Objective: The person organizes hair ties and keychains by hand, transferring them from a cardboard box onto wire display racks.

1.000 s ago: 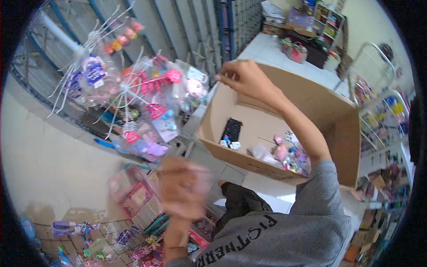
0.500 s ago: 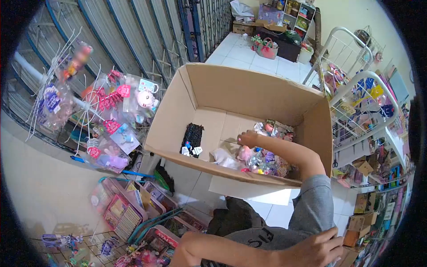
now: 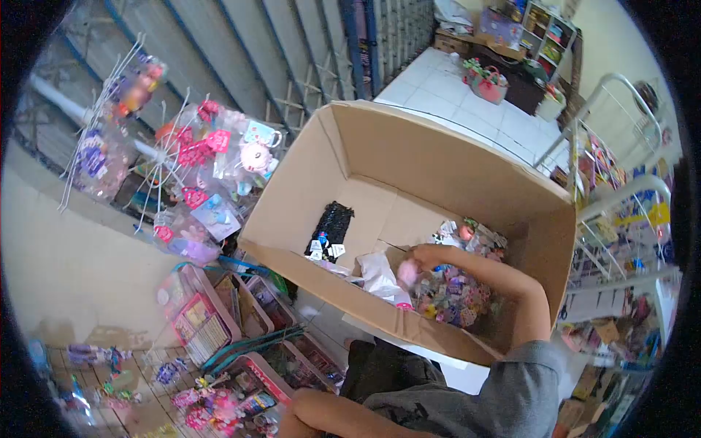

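Note:
Inside the large open cardboard box (image 3: 453, 157), my right hand (image 3: 429, 257) reaches down with its fingers closed at a pink fluffy item (image 3: 408, 273). The fingertips are partly hidden. A white plastic packet (image 3: 377, 274) lies just left of it. Under and beside my right wrist is a pile of small packaged trinkets (image 3: 456, 296). Black shredded-looking packing with small white tags (image 3: 330, 228) rests on the left of the box floor. Only my left forearm shows at the bottom edge; my left hand is out of view.
Bagged toys (image 3: 212, 153) hang from a wire rack at left, before a folding metal gate (image 3: 241, 58). Bins of goods (image 3: 197, 310) stand lower left. A white wire shelf (image 3: 621, 160) full of items stands close on the right. A red basket (image 3: 489, 86) sits behind.
My right hand has come down onto the pink item, which has shifted left beside the white packet. My left hand has left the view at the bottom. The view has tilted.

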### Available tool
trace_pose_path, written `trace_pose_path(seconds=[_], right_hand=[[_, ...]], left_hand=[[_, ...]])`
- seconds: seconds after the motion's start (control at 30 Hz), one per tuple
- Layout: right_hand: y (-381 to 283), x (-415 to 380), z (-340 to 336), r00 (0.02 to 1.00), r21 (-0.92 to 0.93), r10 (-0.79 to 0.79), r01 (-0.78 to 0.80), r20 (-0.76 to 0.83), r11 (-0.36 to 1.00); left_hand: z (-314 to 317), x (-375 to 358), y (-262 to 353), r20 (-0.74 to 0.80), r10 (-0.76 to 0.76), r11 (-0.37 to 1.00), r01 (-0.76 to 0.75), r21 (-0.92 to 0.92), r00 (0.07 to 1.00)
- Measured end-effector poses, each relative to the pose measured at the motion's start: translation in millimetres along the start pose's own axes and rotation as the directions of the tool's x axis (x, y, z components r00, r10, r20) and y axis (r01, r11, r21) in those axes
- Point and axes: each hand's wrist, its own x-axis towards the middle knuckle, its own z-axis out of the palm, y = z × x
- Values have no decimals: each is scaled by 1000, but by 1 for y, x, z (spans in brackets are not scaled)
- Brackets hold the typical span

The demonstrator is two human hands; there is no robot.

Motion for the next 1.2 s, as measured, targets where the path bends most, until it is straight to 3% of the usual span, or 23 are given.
trace_pose_path(seconds=[0.03,0.07,0.1,0.2,0.23,0.27,0.3,0.37,0.4,0.43,0.5,0.53,0.57,0.63,0.67,0.73,0.83,0.87,0.9,0.97,1.03,1.1,1.2], right_hand=[[-8,-3,-14,996,272,87,-84,1,959],[-21,-8,-37,998,317,58,-46,-28,947],[-31,-9,-59,1000,301,28,-24,-10,953],[-69,-10,-123,999,240,-2,12,-43,971],[-89,-11,-144,992,478,10,51,-125,877],[-108,-10,-161,981,683,40,103,-191,723],[-127,-8,-175,984,661,-9,126,-179,740],[-163,0,-187,978,970,-24,208,-206,129],[-178,10,-187,968,970,-51,243,-244,-25],[-199,21,-190,968,974,-109,226,-226,-16],[-255,41,-197,891,935,-409,49,-200,-350],[-281,52,-196,886,938,-422,39,-191,-344],[-304,62,-194,853,947,-495,-1,-166,-320],[-349,79,-187,896,945,-417,12,-155,-325],[-367,88,-184,861,955,-493,-32,-123,-294],[-409,90,-183,818,959,-560,-40,-129,-280],[-460,94,-174,762,973,-632,-12,-139,-230],[-474,95,-165,759,976,-627,55,-178,-211],[-487,95,-156,753,974,-622,118,-214,-193],[-509,98,-144,738,973,-654,15,-165,-229],[-523,109,-134,655,961,-739,-71,-157,-267],[-528,113,-123,620,961,-760,-38,-192,-274],[-520,108,-104,757,921,-604,-8,-249,-390]], left_hand=[[-3,-1,2,-10,15,996,-16,-90,1000],[-5,-3,5,-20,31,984,-34,-177,999],[-9,-9,7,-46,42,987,-49,-151,998],[-28,-37,16,-208,-106,991,119,53,972],[-35,-48,21,-264,-143,970,188,153,954],[-37,-64,22,-445,-155,938,273,215,882],[-38,-79,22,-614,-139,896,362,255,777],[-46,-100,33,-837,95,668,588,455,539],[-49,-113,32,-903,208,676,611,411,377],[-50,-125,32,-929,314,691,624,364,194],[-48,-144,40,-923,369,729,583,358,105],[-42,-151,48,-922,382,775,523,354,59],[-30,-155,58,-909,416,689,640,339,34],[-14,-172,68,-873,487,728,555,402,-5],[-2,-181,73,-846,532,705,575,416,-41],[21,-194,80,-758,639,743,362,563,-132],[46,-200,89,-524,820,564,486,668,-233],[52,-207,86,-408,830,557,561,612,-379],[58,-211,87,-377,835,550,561,619,-401],[70,-217,95,-111,790,521,565,640,-603],[78,-230,97,11,775,464,581,669,-632],[88,-243,95,135,751,399,607,687,-646],[99,-250,86,137,764,447,670,592,-631]])
